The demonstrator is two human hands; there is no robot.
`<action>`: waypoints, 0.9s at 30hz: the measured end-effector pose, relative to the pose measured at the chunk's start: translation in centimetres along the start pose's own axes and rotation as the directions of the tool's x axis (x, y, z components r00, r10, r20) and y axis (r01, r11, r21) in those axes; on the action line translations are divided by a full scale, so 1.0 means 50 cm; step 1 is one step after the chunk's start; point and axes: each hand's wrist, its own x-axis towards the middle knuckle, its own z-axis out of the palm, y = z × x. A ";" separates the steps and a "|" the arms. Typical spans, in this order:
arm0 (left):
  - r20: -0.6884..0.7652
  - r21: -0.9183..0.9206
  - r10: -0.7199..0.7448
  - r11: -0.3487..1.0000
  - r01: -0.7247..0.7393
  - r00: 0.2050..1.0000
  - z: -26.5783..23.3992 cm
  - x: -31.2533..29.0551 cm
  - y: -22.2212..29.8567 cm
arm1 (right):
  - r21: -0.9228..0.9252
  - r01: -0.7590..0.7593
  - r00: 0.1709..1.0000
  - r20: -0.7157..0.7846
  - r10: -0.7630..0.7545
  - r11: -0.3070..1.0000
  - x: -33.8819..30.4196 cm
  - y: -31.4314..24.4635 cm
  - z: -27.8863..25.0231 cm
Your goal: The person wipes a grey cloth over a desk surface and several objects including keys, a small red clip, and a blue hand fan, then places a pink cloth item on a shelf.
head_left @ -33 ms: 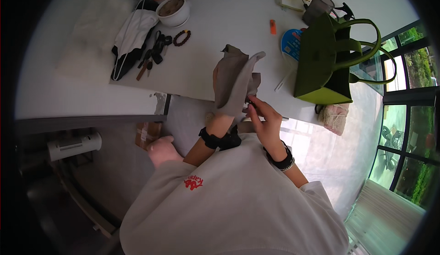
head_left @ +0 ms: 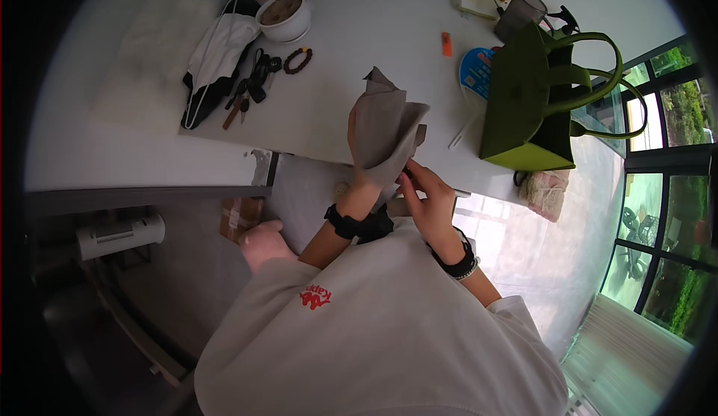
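A grey-brown folded piece of soft cloth or thin leather (head_left: pixel 381 128) is held up above the table's front edge, with loose corners at its top and right. My left hand (head_left: pixel 352 126) is behind it; only a strip of skin along its left side shows, and its fingers are hidden by the material. At the lower right edge of the piece, my right hand (head_left: pixel 431 201) is closed in a pinch of thumb and fingertips. Something small and dark (head_left: pixel 407 171) shows at those fingertips, too small to name. Both wrists wear black bands.
On the white table (head_left: pixel 336 27) lie keys (head_left: pixel 258 79), a bead bracelet (head_left: pixel 298 61), a white drawstring pouch (head_left: pixel 221 53) and a white pot (head_left: pixel 284 31). At right stand a green handbag (head_left: pixel 523 102) and a grey cup (head_left: pixel 521 14). A cardboard box (head_left: pixel 239 218) is below the table.
The right flap of the grey piece has folded lower and spread outward. My right hand has shifted slightly left and down along its edge.
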 end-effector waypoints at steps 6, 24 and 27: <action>-0.026 0.094 -0.152 0.984 0.154 0.988 0.028 -0.010 0.057 | -0.219 0.239 0.969 0.123 -0.216 0.946 -0.025 0.009 0.012; 0.330 0.932 0.142 0.107 -0.346 0.933 -0.029 0.029 0.110 | 0.020 -0.013 0.999 0.034 0.013 1.000 -0.010 -0.043 -0.055; 0.205 0.765 0.182 0.583 -0.273 0.962 -0.070 0.034 0.090 | 0.115 -0.143 0.990 0.002 0.144 0.983 -0.006 -0.045 -0.057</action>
